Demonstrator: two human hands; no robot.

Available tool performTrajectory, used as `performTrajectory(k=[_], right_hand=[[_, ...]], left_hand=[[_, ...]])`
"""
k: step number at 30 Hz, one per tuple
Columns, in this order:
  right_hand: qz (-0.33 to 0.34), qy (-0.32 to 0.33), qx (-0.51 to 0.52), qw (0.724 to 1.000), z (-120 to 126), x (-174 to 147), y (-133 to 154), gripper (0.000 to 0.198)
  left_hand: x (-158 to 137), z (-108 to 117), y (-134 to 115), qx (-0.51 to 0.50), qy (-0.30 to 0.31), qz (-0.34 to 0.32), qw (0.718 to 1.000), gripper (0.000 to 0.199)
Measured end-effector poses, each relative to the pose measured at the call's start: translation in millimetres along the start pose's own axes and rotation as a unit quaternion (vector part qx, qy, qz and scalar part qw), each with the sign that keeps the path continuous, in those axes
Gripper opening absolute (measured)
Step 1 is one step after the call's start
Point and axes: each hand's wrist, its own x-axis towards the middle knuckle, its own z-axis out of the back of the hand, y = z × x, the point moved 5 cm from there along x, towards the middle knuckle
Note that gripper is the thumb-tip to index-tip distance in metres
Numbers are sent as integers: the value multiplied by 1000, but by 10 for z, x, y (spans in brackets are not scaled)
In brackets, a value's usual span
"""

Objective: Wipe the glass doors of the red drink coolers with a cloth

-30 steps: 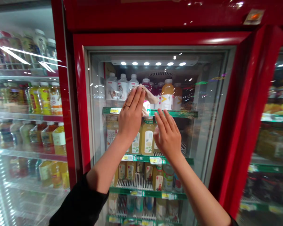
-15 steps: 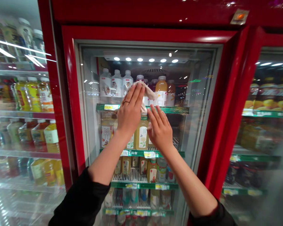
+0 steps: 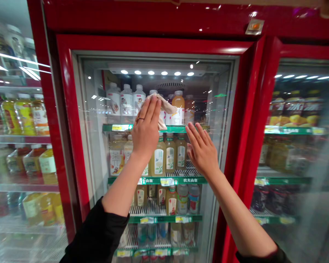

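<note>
In the head view, my left hand (image 3: 146, 128), a ring on one finger, presses a pale cloth (image 3: 167, 106) against the glass door (image 3: 98, 153) of a drinks fridge. Its fingers point upward, close together, and cover part of the cloth. My right hand (image 3: 203, 151) is lower and to the right, with its fingers stretched out at the same glass and nothing in it. Whether its palm touches the glass I cannot tell. Behind the door, an orange juice bottle (image 3: 178, 109) and several white-labelled bottles (image 3: 127, 102) stand on the top shelf.
A red frame (image 3: 153, 43) surrounds the door. Another fridge with bottles (image 3: 24, 113) stands on the left, and a third glass door (image 3: 293, 153) on the right. A small box with an orange light (image 3: 254, 26) sits on the red panel above.
My right hand has moved right, away from my left hand, baring more bottles between them. My left hand stays on the cloth at nearly the same spot on the glass. The view has shifted slightly right.
</note>
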Motion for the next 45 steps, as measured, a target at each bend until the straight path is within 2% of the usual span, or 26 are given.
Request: performTrajectory(k=[3,5,8,11,14,17,19,22,25,27,29,32,36,39,42,45], right_hand=[[-3,2,10,1000,-16,-21,6,91],[-6,1,22,1000,-22,-33,17,92],[-9,-21,41,999,-11,-53,20,93],[-18,-69,59,996,22,-81,-10,93],[-33,-110,79,990,48,-109,-62,91],[-41,-125,95,987,50,-126,-96,88],[-40,-120,99,987,34,-129,-97,89],[-38,-116,98,988,2,-121,-76,92],[-37,-120,93,988,5,-101,-61,94],[-31,-107,88,990,45,-91,-77,96],[-9,-72,83,994,117,-98,-132,97],[26,-32,72,997,280,-174,-319,95],[33,-61,45,997,462,-316,-615,89],[31,-55,38,997,457,-360,-691,86],[23,-49,49,997,433,-362,-682,85],[22,-52,58,997,435,-360,-664,84]], left_hand=[[-49,36,78,14,-45,34,998,78],[-166,4,-17,23,-56,40,997,77],[-244,-131,-324,25,-26,3,999,76],[-79,-251,-522,18,21,-37,999,74],[122,-235,-432,8,17,-19,1000,75],[61,-174,-307,2,-7,32,999,78],[-86,-185,-358,5,-5,45,999,80],[-197,-284,-589,18,22,26,999,79],[-41,-364,-745,31,47,-1,998,75],[106,-366,-724,33,60,-9,998,74],[169,-317,-634,30,51,6,998,75],[33,-271,-565,27,23,49,998,79],[-181,-412,-858,31,17,27,999,78],[-84,-538,-1079,17,33,-2,999,75],[54,-539,-1063,17,21,15,1000,70],[-34,-486,-990,19,-2,45,999,71]])
